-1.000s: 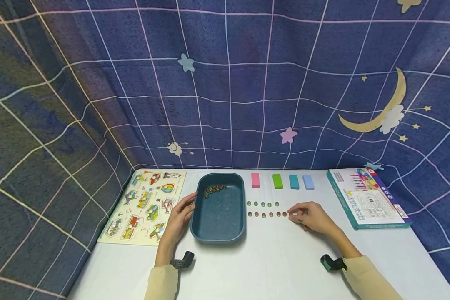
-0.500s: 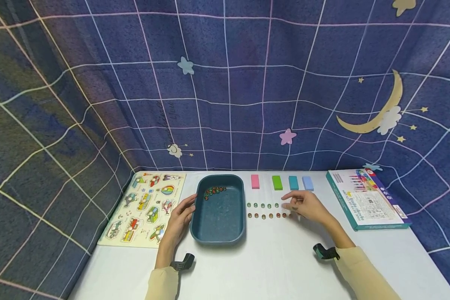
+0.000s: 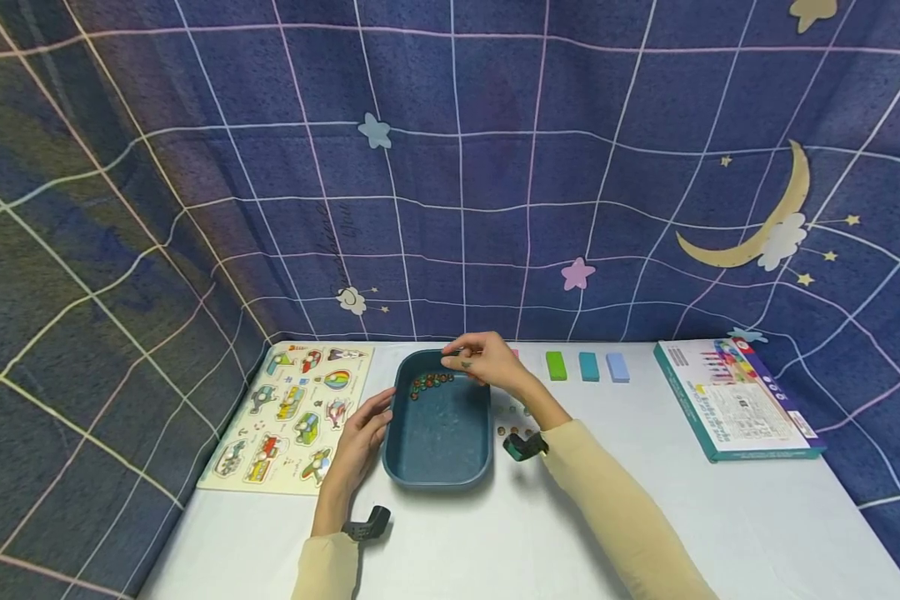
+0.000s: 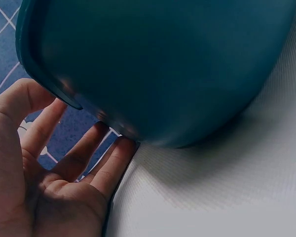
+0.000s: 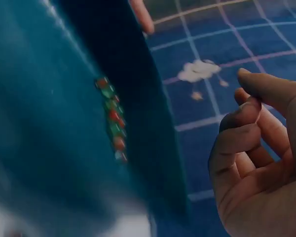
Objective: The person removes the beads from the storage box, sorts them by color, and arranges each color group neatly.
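Head view: white cloth-covered table (image 3: 435,550), navy gridded curtain (image 3: 495,167) behind; left hand (image 3: 363,427) relaxed against rectangular teal tray (image 3: 438,446) at nine o'clock, right hand (image 3: 487,362) above one o'clock, grasp indeterminable.

You face a curtained-off play or craft corner, whether in a home is unclear: starry curtain (image 3: 495,208) at twelve o'clock, white tablecloth (image 3: 450,550) at six, picture board (image 3: 281,421) near ten-thirty, printed box (image 3: 742,408) at two.

A picture board (image 3: 283,421) lies left and a printed box (image 3: 738,408) right, before a gridded blue curtain (image 3: 495,175).
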`<state>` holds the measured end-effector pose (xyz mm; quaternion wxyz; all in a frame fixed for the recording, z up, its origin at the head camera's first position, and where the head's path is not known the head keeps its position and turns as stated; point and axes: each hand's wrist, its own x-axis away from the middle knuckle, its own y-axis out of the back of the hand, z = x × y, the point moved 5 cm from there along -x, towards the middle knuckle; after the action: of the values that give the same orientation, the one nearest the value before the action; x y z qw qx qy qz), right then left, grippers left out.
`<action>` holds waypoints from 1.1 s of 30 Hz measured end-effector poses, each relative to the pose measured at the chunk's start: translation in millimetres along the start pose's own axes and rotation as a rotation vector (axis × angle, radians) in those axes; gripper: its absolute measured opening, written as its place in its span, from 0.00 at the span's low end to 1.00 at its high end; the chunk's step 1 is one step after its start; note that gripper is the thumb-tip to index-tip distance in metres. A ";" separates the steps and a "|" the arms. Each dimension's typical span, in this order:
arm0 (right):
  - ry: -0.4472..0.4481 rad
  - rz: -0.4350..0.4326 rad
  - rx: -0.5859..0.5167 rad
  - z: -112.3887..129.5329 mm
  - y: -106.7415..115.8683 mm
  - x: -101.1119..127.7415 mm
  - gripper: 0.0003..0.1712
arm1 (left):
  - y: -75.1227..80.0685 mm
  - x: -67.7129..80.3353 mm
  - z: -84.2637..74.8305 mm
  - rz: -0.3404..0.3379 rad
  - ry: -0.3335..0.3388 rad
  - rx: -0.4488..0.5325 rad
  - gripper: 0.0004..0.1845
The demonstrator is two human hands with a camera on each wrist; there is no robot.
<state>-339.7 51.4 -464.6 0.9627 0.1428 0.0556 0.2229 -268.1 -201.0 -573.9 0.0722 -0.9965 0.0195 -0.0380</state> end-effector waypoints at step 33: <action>0.016 0.083 0.225 -9.8 -37.3 -23.2 0.12 | 2.6 0.5 -0.6 0.025 0.004 -0.014 0.28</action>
<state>-346.7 11.4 -484.1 0.9301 0.2504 0.0821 0.2560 -267.7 -203.7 -573.7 0.0658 -0.9965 0.0323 -0.0389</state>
